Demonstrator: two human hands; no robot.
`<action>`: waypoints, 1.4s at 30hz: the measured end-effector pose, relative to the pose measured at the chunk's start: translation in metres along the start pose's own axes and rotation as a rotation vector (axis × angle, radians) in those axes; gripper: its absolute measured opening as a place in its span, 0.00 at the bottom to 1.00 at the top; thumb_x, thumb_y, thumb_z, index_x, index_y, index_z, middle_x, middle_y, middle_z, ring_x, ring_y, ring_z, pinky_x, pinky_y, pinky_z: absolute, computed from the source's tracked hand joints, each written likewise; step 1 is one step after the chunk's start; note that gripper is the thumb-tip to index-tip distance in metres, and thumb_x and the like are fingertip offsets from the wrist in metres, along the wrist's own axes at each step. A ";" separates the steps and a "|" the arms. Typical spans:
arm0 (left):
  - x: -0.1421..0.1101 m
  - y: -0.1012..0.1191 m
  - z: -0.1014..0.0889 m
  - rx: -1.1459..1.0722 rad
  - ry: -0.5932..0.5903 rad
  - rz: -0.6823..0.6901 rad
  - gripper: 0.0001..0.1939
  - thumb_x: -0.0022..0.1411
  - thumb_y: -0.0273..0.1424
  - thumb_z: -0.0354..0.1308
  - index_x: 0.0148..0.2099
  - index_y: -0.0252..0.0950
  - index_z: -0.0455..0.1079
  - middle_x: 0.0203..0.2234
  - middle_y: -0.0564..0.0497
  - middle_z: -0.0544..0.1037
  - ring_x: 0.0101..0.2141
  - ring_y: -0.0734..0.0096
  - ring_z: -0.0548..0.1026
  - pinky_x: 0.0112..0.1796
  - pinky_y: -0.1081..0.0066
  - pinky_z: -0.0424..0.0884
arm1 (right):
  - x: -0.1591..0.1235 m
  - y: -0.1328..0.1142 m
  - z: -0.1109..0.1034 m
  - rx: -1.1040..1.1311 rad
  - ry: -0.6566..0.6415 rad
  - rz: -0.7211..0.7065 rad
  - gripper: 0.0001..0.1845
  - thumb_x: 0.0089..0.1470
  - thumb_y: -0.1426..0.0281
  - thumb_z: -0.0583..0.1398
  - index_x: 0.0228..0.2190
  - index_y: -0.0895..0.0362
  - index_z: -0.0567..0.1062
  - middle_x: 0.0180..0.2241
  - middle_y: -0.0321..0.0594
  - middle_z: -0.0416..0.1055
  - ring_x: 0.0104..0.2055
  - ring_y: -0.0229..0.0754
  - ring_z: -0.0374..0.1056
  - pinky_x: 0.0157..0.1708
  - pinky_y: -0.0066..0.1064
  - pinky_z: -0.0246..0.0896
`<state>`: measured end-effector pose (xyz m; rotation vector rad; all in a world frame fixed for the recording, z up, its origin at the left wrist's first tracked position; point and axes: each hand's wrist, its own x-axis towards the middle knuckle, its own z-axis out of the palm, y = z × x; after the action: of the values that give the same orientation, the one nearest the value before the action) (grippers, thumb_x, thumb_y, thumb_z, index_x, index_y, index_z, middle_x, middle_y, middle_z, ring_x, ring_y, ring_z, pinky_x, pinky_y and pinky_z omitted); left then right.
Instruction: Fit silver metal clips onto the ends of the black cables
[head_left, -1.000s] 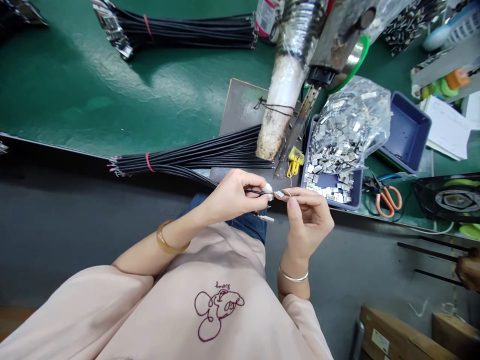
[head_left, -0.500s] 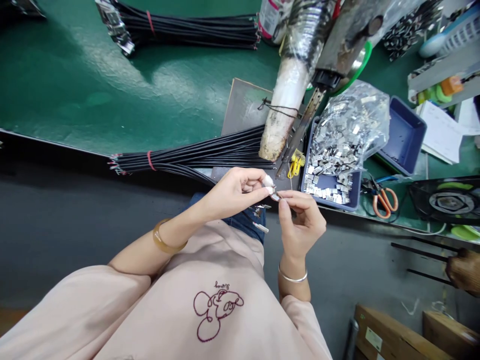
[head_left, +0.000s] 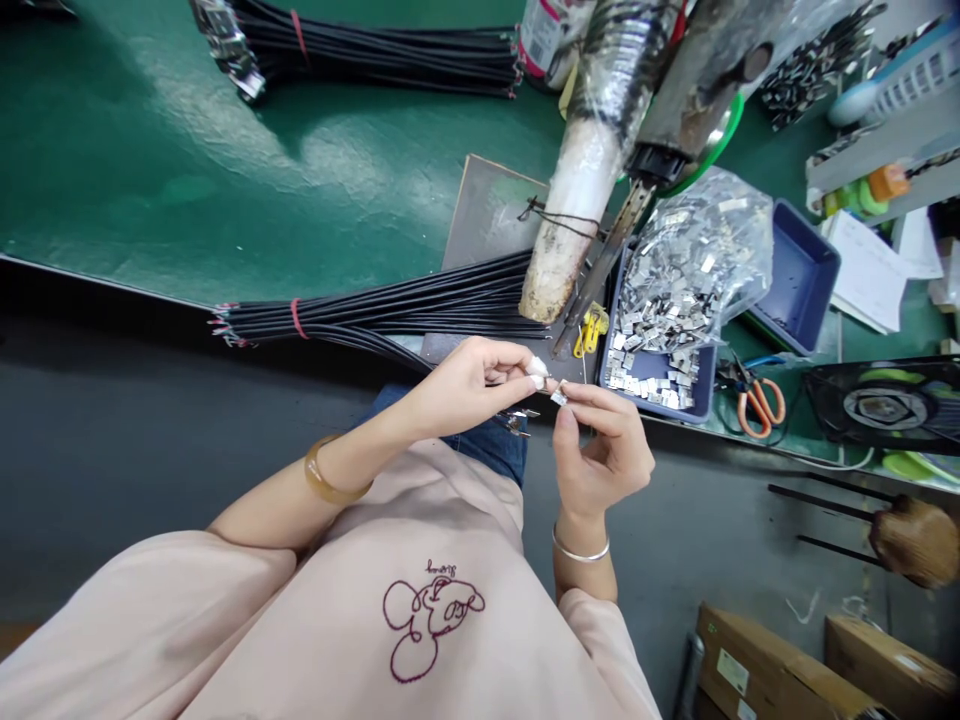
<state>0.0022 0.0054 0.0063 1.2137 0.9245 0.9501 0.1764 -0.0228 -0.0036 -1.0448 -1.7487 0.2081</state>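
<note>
My left hand is closed in a pinch, with white covers on its thumb and forefinger. A thin dark tip shows at those fingertips; the rest of what they hold is hidden. Close beside them, my right hand has a small silver metal USB connector at its thumb and forefinger tips. A bundle of black cables, tied with a red band, lies behind the left hand on the table edge. Below the left fingers, several cable ends with metal plugs hang over my lap.
A blue tray of loose metal connectors, with a plastic bag over it, stands right. Yellow clippers and a soldering iron-like metal rod are near my hands, beside a wrapped white tube. Orange-handled scissors lie farther right.
The connector at my right fingertips has turned and now shows its flat face. The right thumb has dropped slightly away from the forefinger. My left hand keeps its pinch.
</note>
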 end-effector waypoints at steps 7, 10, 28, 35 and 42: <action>0.002 -0.003 0.003 -0.059 0.062 -0.046 0.08 0.57 0.31 0.62 0.31 0.29 0.77 0.19 0.54 0.69 0.22 0.80 0.62 0.25 0.77 0.59 | 0.001 0.003 -0.004 0.034 0.013 0.076 0.08 0.56 0.77 0.64 0.35 0.52 0.76 0.37 0.35 0.80 0.38 0.41 0.78 0.38 0.36 0.77; 0.002 -0.002 0.007 -0.036 0.076 -0.031 0.06 0.54 0.27 0.61 0.28 0.29 0.75 0.18 0.56 0.65 0.22 0.81 0.59 0.24 0.77 0.56 | 0.005 0.001 -0.004 0.037 0.079 0.134 0.09 0.55 0.77 0.66 0.36 0.51 0.78 0.37 0.36 0.79 0.39 0.41 0.78 0.39 0.38 0.77; 0.003 0.002 0.008 -0.047 0.164 -0.006 0.07 0.55 0.29 0.61 0.27 0.30 0.75 0.20 0.54 0.69 0.23 0.80 0.63 0.26 0.76 0.59 | -0.002 0.009 0.003 0.090 -0.027 0.138 0.06 0.57 0.76 0.64 0.36 0.52 0.75 0.41 0.38 0.80 0.43 0.42 0.79 0.43 0.39 0.78; 0.006 0.002 0.009 -0.053 0.195 -0.038 0.06 0.53 0.28 0.61 0.27 0.30 0.76 0.19 0.53 0.71 0.23 0.78 0.65 0.26 0.76 0.61 | 0.000 0.014 0.006 -0.017 -0.024 -0.043 0.09 0.56 0.77 0.64 0.36 0.52 0.73 0.42 0.38 0.82 0.41 0.41 0.80 0.40 0.35 0.79; 0.007 -0.002 0.011 -0.010 0.219 -0.015 0.06 0.53 0.28 0.61 0.27 0.31 0.75 0.19 0.55 0.68 0.22 0.80 0.60 0.24 0.76 0.56 | -0.001 0.018 0.009 -0.028 -0.005 -0.055 0.09 0.56 0.77 0.64 0.37 0.51 0.73 0.47 0.39 0.81 0.41 0.42 0.81 0.38 0.35 0.80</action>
<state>0.0152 0.0078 0.0049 1.1072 1.0990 1.0894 0.1791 -0.0099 -0.0185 -1.0157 -1.7869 0.1515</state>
